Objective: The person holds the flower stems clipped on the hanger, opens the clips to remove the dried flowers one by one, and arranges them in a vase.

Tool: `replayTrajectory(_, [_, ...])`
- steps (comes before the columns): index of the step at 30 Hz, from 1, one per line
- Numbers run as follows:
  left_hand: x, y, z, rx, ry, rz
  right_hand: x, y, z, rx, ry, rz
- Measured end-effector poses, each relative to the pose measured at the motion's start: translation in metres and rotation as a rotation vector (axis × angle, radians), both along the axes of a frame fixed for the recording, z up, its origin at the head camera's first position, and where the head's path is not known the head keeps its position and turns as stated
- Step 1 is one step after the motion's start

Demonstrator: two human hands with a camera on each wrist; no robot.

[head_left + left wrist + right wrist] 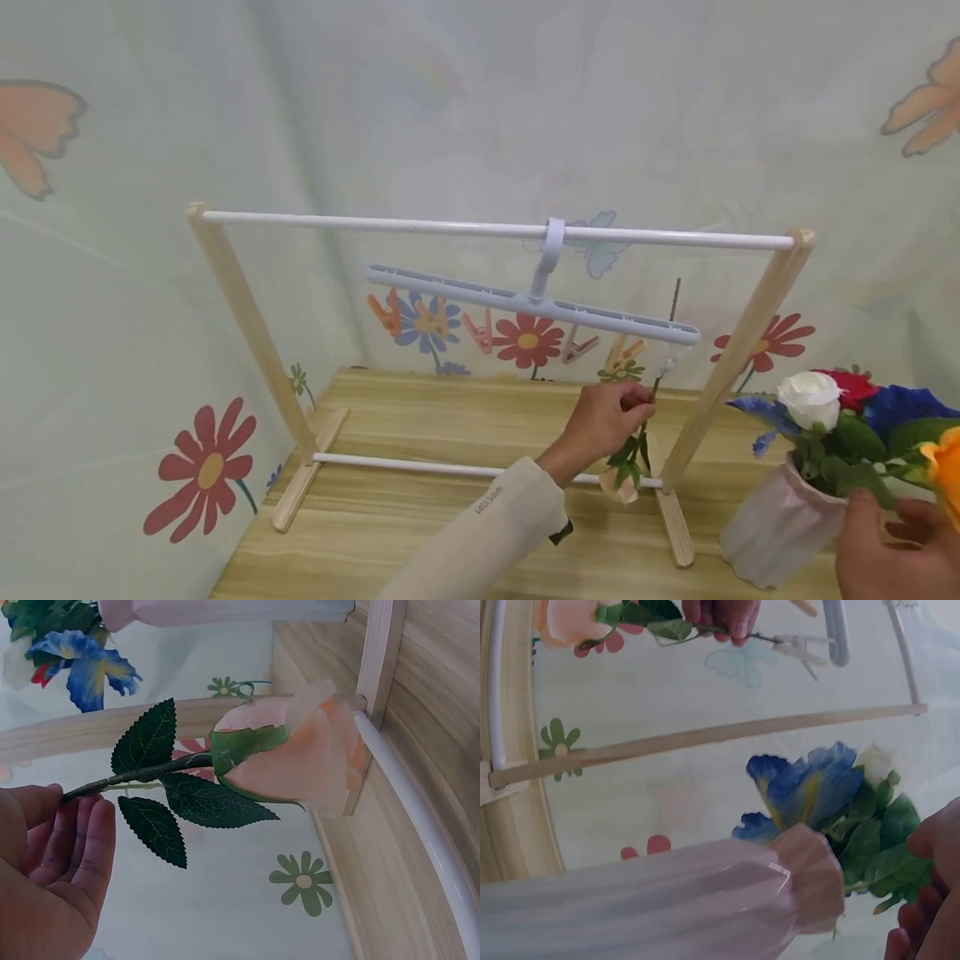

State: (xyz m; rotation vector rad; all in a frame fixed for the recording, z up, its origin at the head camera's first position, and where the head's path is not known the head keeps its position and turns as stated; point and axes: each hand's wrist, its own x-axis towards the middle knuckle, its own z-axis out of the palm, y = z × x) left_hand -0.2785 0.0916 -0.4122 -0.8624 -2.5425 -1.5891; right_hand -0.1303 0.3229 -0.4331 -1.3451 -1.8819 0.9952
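Observation:
A peach rose (pixel 292 750) hangs head down, its dark stem pinched between thumb and fingers of my left hand (pixel 607 417). Just above that hand, a whitish clip (pixel 667 365) at the right end of the pale blue hanger (pixel 534 305) meets the stem, whose tip sticks up past the hanger. My right hand (pixel 896 546) is loosely bent beside the pale pink vase (pixel 783 521), its thumb by the green leaves (pixel 900 862). Whether it touches a leaf is hard to tell. White, red, blue and orange flowers (pixel 813 400) stand in the vase.
The hanger hooks over the white top bar (pixel 375 223) of a wooden rack, tilting down to the right. Several coloured clips (pixel 480 331) dangle from it. The rack's right foot (pixel 675 529) stands left of the vase on the wood-grain table (pixel 390 533). A flower-print curtain hangs behind.

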Motion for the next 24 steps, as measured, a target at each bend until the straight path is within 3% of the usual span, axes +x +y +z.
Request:
replayTrajectory(3, [-0.002, -0.003, 0.002, 0.006, 0.015, 0.008, 0.014, -0.043, 0.035, 0.049, 0.052, -0.013])
replayTrajectory(5, [-0.002, -0.005, 0.003, 0.014, 0.020, 0.008, 0.017, -0.057, 0.045, 0.103, 0.058, 0.021])
replayTrajectory(8, [-0.002, -0.006, 0.004, 0.026, 0.011, -0.002, 0.013, -0.065, 0.045, 0.204, 0.078, 0.098])
replayTrajectory(11, [0.001, -0.007, 0.004, 0.033, -0.001, -0.012, 0.006, -0.071, 0.041, 0.287, 0.158, 0.195])
replayTrajectory(17, [0.006, -0.007, 0.003, 0.024, -0.018, -0.023, -0.013, -0.085, 0.050, 0.359, 0.281, 0.419])
replayTrajectory(20, [0.008, -0.008, 0.003, 0.010, -0.024, -0.026, -0.026, -0.090, 0.058, 0.376, 0.283, 0.521])
replayTrajectory(24, [0.010, -0.009, 0.004, -0.011, -0.015, -0.020, -0.046, -0.094, 0.067, 0.322, 0.224, 0.608])
